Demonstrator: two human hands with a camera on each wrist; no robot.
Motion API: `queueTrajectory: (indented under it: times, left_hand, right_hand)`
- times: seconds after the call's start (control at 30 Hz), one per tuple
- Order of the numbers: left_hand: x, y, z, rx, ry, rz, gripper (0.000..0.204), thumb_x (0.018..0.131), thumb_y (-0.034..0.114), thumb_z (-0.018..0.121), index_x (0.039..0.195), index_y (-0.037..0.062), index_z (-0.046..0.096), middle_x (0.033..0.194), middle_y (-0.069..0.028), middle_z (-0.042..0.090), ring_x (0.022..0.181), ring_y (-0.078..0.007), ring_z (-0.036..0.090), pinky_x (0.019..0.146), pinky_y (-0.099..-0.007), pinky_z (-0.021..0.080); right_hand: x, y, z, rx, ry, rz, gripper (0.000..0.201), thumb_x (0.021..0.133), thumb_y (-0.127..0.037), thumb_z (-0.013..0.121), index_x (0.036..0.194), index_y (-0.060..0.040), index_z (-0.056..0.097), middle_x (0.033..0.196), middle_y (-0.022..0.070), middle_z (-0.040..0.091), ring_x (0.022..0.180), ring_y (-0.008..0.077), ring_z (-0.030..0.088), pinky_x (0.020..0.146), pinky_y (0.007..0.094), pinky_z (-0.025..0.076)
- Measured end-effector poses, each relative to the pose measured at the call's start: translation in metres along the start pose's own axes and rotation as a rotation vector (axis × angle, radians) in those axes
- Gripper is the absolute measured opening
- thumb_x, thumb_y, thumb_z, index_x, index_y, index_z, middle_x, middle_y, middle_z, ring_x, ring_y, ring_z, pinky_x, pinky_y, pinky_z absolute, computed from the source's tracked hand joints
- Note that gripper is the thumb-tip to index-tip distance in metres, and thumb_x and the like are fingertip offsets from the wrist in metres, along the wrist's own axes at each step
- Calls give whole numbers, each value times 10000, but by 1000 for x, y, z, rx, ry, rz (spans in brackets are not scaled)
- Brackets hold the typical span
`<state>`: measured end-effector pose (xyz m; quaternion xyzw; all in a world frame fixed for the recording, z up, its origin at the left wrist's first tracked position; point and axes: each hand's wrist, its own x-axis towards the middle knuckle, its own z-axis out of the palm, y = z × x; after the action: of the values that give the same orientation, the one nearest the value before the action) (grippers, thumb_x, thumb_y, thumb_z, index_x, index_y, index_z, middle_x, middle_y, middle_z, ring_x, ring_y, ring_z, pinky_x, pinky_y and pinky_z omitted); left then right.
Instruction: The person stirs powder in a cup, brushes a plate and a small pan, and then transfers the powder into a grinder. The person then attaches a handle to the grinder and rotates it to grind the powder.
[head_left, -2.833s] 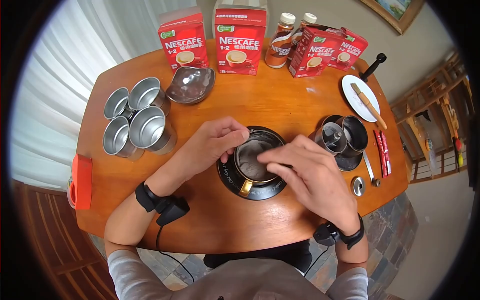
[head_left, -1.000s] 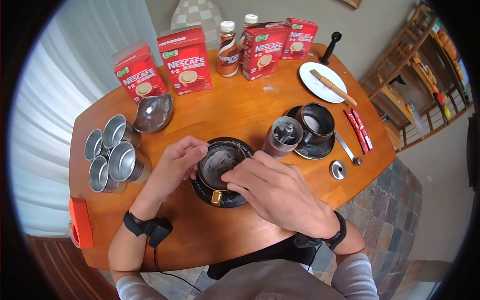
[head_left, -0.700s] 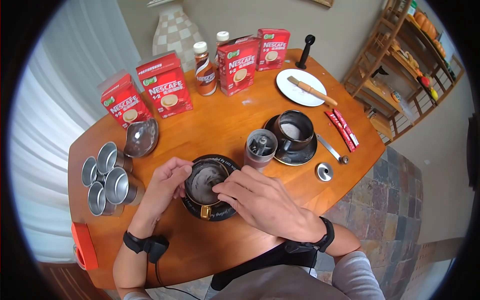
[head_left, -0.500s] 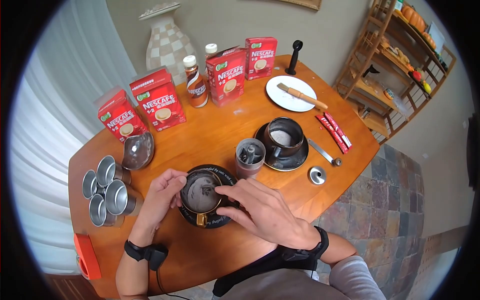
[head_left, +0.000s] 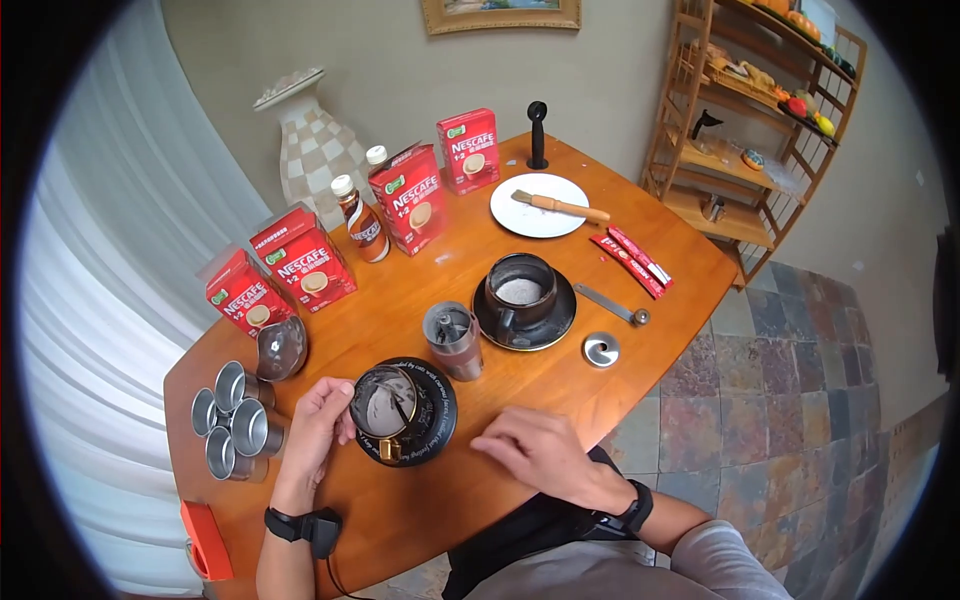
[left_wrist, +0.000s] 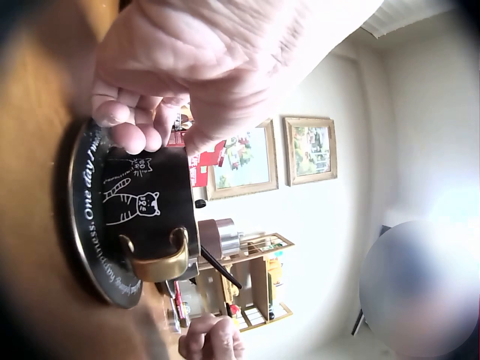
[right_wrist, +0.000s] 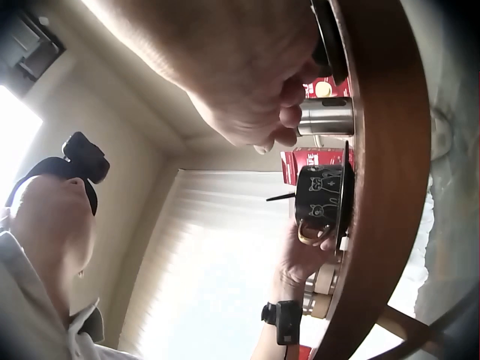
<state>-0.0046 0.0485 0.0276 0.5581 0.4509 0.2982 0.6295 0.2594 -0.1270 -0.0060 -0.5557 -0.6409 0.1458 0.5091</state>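
Note:
A black cup (head_left: 385, 410) with a gold handle stands on a black lettered saucer (head_left: 436, 408), greyish stuff coating its inside. White cat drawings show on its side in the left wrist view. My left hand (head_left: 318, 425) pinches the cup's rim, thumb on top and fingers against the outer wall. Out of the cup leans a thin dark stick (left_wrist: 221, 268), its lower end hidden inside. To the right of the saucer, my right hand (head_left: 540, 450) hovers near the table's front edge, fingers loosely bent and holding nothing.
A hand grinder body (head_left: 458, 350) stands behind the saucer, beside a second dark cup (head_left: 520, 285). Further right lie a crank handle (head_left: 612, 305), a metal lid (head_left: 601, 349) and red sachets (head_left: 635, 262). Metal cups (head_left: 235, 425) and a glass bowl (head_left: 282, 350) stand left.
My right hand has left the cup and drawn back to the right; the dark stick now stands free. My left hand stays at the rim. The head view has turned right.

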Motion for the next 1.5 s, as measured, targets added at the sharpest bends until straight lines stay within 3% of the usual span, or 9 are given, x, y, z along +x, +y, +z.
queueTrajectory:
  times: [0.43, 0.8, 0.93, 0.97, 1.07, 1.2, 1.33, 1.37, 1.5]
  left_hand:
    - [-80, 0, 8, -49, 269, 110, 132, 1000, 53, 671, 1120, 36, 619, 659, 50, 505, 488, -37, 393, 451, -211, 313]
    - [-107, -15, 25, -57, 202, 63, 230, 913, -46, 520, 1125, -25, 607, 738, -5, 555, 523, -73, 472, 469, -220, 371]
    - [-114, -11, 43, 77, 96, 37, 284, 883, -15, 530, 1150, -11, 628, 833, -47, 644, 588, -111, 581, 503, -234, 441]
    - [-114, -10, 50, 89, 43, 45, 214, 985, 9, 564, 1176, -7, 659, 899, -43, 678, 662, -92, 639, 563, -203, 472]
    - [-104, 1, 88, 37, -10, 27, 189, 992, 42, 595, 1167, -18, 636, 895, -64, 673, 696, -137, 662, 610, -235, 516]
    - [-95, -16, 108, -346, -213, 91, 258, 1054, 171, 634, 1248, 2, 652, 1109, -87, 699, 1022, -161, 684, 813, -312, 561]
    - [-87, -23, 123, -455, -367, -19, 302, 1077, 215, 565, 1271, -7, 632, 1249, -101, 668, 1150, -189, 644, 912, -335, 537]
    - [-86, -24, 126, -483, -398, -47, 314, 1083, 226, 548, 1277, -9, 627, 1284, -104, 660, 1182, -196, 634, 937, -341, 531]
    - [-98, 25, 160, -406, -454, -50, 410, 1093, 282, 513, 1311, -44, 633, 1431, -166, 616, 1335, -304, 579, 1100, -422, 456]
  right_hand:
    - [2, 3, 50, -303, -78, -221, 230, 990, -260, 688, 921, -71, 576, 855, 67, 589, 803, 252, 675, 555, 398, 505]
    - [5, 8, 62, -313, -96, -221, 171, 974, -202, 691, 893, -66, 626, 881, 86, 628, 833, 280, 695, 589, 416, 527]
    - [1, -6, 43, -215, 78, -195, 171, 964, -239, 703, 937, -76, 662, 892, 73, 617, 833, 267, 662, 609, 405, 515]
    - [3, -9, 40, -191, 139, -198, 170, 958, -249, 700, 968, -82, 670, 918, 76, 616, 846, 264, 651, 635, 401, 519]
    - [8, -27, 31, -127, 299, -300, 251, 930, -294, 709, 1073, -88, 684, 973, 83, 600, 885, 277, 614, 750, 432, 513]
    - [5, -54, 46, -46, 353, -503, 400, 913, -371, 698, 1180, -74, 674, 1056, 115, 602, 940, 317, 595, 884, 503, 463]
    - [5, -34, 36, -105, 287, -594, 367, 954, -418, 620, 1063, -73, 684, 1071, 136, 630, 956, 317, 609, 832, 468, 458]
    - [12, -28, 34, -169, 466, -659, 344, 947, -425, 615, 960, -87, 673, 933, 99, 590, 850, 294, 597, 743, 441, 465]
    - [24, 4, -23, -430, 420, -400, 378, 1023, -372, 570, 782, -91, 647, 801, 74, 623, 647, 224, 566, 628, 341, 452]
